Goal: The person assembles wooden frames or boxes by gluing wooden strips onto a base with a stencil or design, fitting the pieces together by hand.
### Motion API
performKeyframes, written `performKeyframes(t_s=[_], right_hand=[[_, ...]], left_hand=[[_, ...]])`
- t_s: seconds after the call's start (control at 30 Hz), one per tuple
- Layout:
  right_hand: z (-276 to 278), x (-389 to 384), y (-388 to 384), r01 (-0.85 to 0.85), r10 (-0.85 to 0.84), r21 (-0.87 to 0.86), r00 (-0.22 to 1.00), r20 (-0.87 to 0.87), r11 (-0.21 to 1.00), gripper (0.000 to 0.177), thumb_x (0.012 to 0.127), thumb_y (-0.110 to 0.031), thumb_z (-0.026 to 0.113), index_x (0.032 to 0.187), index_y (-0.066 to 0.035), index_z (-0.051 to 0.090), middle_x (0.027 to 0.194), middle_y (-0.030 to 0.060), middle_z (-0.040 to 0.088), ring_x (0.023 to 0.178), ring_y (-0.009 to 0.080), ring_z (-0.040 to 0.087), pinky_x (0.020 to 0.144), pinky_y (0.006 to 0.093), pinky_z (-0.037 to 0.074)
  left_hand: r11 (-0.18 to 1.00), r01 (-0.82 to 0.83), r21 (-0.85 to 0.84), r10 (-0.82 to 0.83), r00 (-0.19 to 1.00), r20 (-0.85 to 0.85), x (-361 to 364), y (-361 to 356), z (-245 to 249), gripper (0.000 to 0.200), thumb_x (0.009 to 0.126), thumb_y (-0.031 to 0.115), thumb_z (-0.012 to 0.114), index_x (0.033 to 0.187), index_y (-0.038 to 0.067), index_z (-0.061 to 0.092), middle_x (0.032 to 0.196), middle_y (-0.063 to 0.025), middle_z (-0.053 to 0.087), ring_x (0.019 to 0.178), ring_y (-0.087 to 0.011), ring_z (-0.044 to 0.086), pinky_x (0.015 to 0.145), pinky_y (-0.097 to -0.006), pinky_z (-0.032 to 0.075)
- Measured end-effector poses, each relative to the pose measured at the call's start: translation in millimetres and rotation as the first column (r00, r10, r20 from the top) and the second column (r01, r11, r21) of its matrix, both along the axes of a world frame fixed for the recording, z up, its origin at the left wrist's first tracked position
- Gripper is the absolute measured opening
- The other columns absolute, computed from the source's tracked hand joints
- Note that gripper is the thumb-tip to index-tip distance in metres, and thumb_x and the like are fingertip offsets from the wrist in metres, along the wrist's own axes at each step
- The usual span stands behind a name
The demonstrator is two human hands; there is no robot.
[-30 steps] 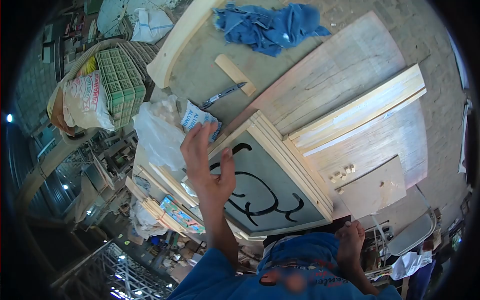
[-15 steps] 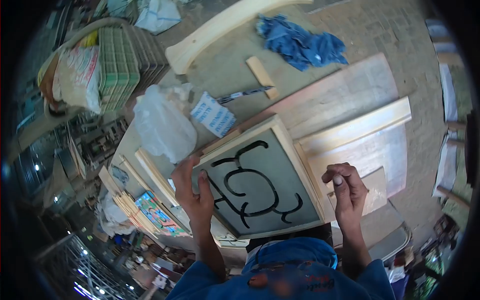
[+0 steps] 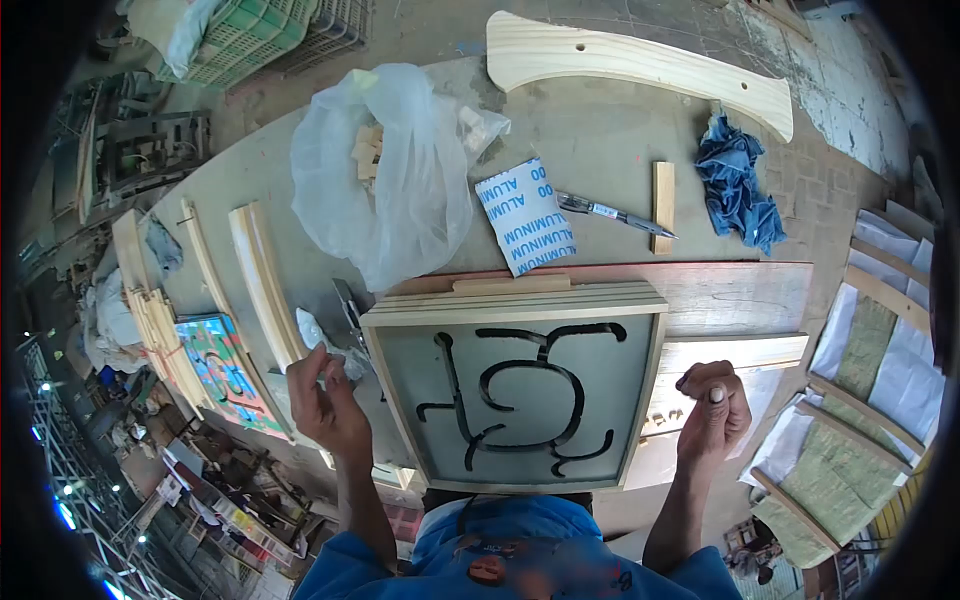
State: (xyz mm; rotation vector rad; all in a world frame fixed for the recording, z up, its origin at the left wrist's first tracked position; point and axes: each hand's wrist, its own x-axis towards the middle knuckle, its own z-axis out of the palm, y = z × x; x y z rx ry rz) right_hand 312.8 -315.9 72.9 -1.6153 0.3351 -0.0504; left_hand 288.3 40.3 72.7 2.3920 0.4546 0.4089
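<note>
A wood-framed grey panel (image 3: 520, 400) with black curved lines sits in front of me, its upper edge showing several stacked layers. My left hand (image 3: 328, 405) is just left of the frame, apart from it, with fingers loosely bent and nothing visible in them. On the other side, my right hand (image 3: 716, 405) is closed, thumb pressed to the curled fingers. A small dark spot shows at its fingertips, too small to name. Above the frame lie a sheet of sandpaper (image 3: 527, 217) with blue ALUMINUM print, a pen (image 3: 618, 214) and a short wood strip (image 3: 663, 207).
A plastic bag (image 3: 420, 200) with wood pieces stands on the table at upper left. A blue cloth (image 3: 738, 180) and a curved wooden board (image 3: 640, 62) lie farther back. Wood strips (image 3: 262, 280) and a colourful panel (image 3: 225, 365) are at left; a pale plank (image 3: 740, 350) is at right.
My view has turned, so the frame and table now look squarer to me. My left hand has come off the frame's left edge. My right hand stays closed on the right.
</note>
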Motion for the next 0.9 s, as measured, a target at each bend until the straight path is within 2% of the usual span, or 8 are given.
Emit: performKeyframes(t_s=[0.07, 0.17, 0.23, 0.3, 0.33, 0.57, 0.7, 0.9], right_hand=[[0.6, 6.7, 3.6, -0.013, 0.014, -0.042, 1.0, 0.021, 0.999, 0.013, 0.097, -0.012, 0.054, 0.093, 0.001, 0.054, 0.083, 0.0125, 0.059, 0.075, 0.0182, 0.056, 0.072, 0.029, 0.045], [4.0, 19.9, 15.9, 0.049, -0.054, -0.09, 0.998, -0.045, 0.995, 0.011, 0.097, -0.009, 0.053, 0.093, 0.001, 0.054, 0.083, 0.0129, 0.059, 0.075, 0.0176, 0.056, 0.072, 0.0291, 0.046], [-3.7, 25.0, 14.9, 0.037, -0.042, -0.146, 0.999, -0.029, 0.989, 0.019, 0.1, -0.015, 0.05, 0.091, 0.002, 0.053, 0.082, 0.0134, 0.058, 0.074, 0.0185, 0.055, 0.071, 0.0302, 0.046], [-7.8, 28.4, 13.2, 0.025, -0.025, -0.007, 0.998, 0.063, 1.0, 0.031, 0.103, -0.023, 0.045, 0.088, 0.002, 0.053, 0.08, 0.0143, 0.057, 0.072, 0.0197, 0.054, 0.069, 0.0313, 0.046], [-7.4, 29.7, 12.1, 0.008, -0.005, -0.069, 0.999, 0.048, 0.998, 0.04, 0.105, -0.03, 0.041, 0.085, 0.003, 0.052, 0.078, 0.015, 0.056, 0.072, 0.021, 0.054, 0.068, 0.0322, 0.045], [-13.4, 49.8, 8.1, 0.022, -0.017, -0.242, 1.0, 0.024, 0.97, 0.041, 0.104, -0.032, 0.041, 0.086, 0.002, 0.056, 0.082, 0.0142, 0.059, 0.077, 0.0199, 0.054, 0.077, 0.0344, 0.044], [-16.0, 60.6, 4.2, -0.094, 0.104, -0.386, 0.995, 0.006, 0.918, 0.051, 0.104, -0.038, 0.036, 0.093, 0.004, 0.061, 0.092, 0.017, 0.062, 0.091, 0.0233, 0.057, 0.086, 0.0366, 0.042], [-17.0, 66.1, 6.0, -0.19, 0.198, -0.472, 0.98, -0.032, 0.861, 0.051, 0.104, -0.036, 0.035, 0.095, 0.006, 0.062, 0.101, 0.0192, 0.063, 0.099, 0.0279, 0.058, 0.091, 0.0386, 0.044]], left_hand=[[1.0, 0.003, 0.007, -0.003, 1.0, -0.018, 0.2, 6.9, -1.2, 0.022, 0.095, 0.0, 0.053, 0.115, -0.003, 0.061, 0.091, -0.0123, 0.058, 0.081, -0.017, 0.057, 0.067, -0.0266, 0.046], [1.0, 0.014, 0.001, -0.014, 1.0, -0.025, -4.4, 17.7, -9.4, 0.023, 0.093, -0.003, 0.053, 0.115, -0.004, 0.06, 0.091, -0.0123, 0.058, 0.082, -0.0171, 0.057, 0.07, -0.0272, 0.045], [0.997, -0.04, -0.071, 0.037, 0.999, -0.038, -4.5, 19.2, -10.8, 0.024, 0.093, -0.005, 0.051, 0.115, -0.004, 0.06, 0.091, -0.0115, 0.058, 0.082, -0.0164, 0.056, 0.068, -0.0266, 0.044], [0.994, -0.057, -0.095, 0.053, 0.997, -0.049, -4.5, 20.9, -13.2, 0.026, 0.093, -0.007, 0.05, 0.117, -0.004, 0.06, 0.089, -0.0101, 0.057, 0.08, -0.0153, 0.055, 0.067, -0.0261, 0.043], [0.987, -0.072, -0.141, 0.064, 0.996, -0.057, -6.9, 23.8, -14.3, 0.026, 0.093, -0.007, 0.05, 0.117, -0.004, 0.059, 0.088, -0.0096, 0.057, 0.079, -0.015, 0.054, 0.068, -0.0259, 0.043], [0.983, -0.071, -0.172, 0.058, 0.995, -0.08, 1.5, 24.1, -21.2, 0.028, 0.092, -0.007, 0.049, 0.118, -0.004, 0.059, 0.09, -0.0101, 0.057, 0.079, -0.0167, 0.054, 0.07, -0.028, 0.045], [0.996, -0.003, -0.087, -0.005, 0.996, -0.092, 4.8, 25.1, -25.1, 0.027, 0.09, -0.008, 0.05, 0.115, -0.005, 0.059, 0.098, -0.0152, 0.06, 0.088, -0.0222, 0.058, 0.076, -0.0323, 0.047], [0.991, -0.082, -0.109, 0.07, 0.992, -0.107, 4.5, 24.8, -26.0, 0.022, 0.091, -0.005, 0.053, 0.11, -0.006, 0.062, 0.09, -0.0103, 0.057, 0.077, -0.0153, 0.052, 0.065, -0.0262, 0.043]])
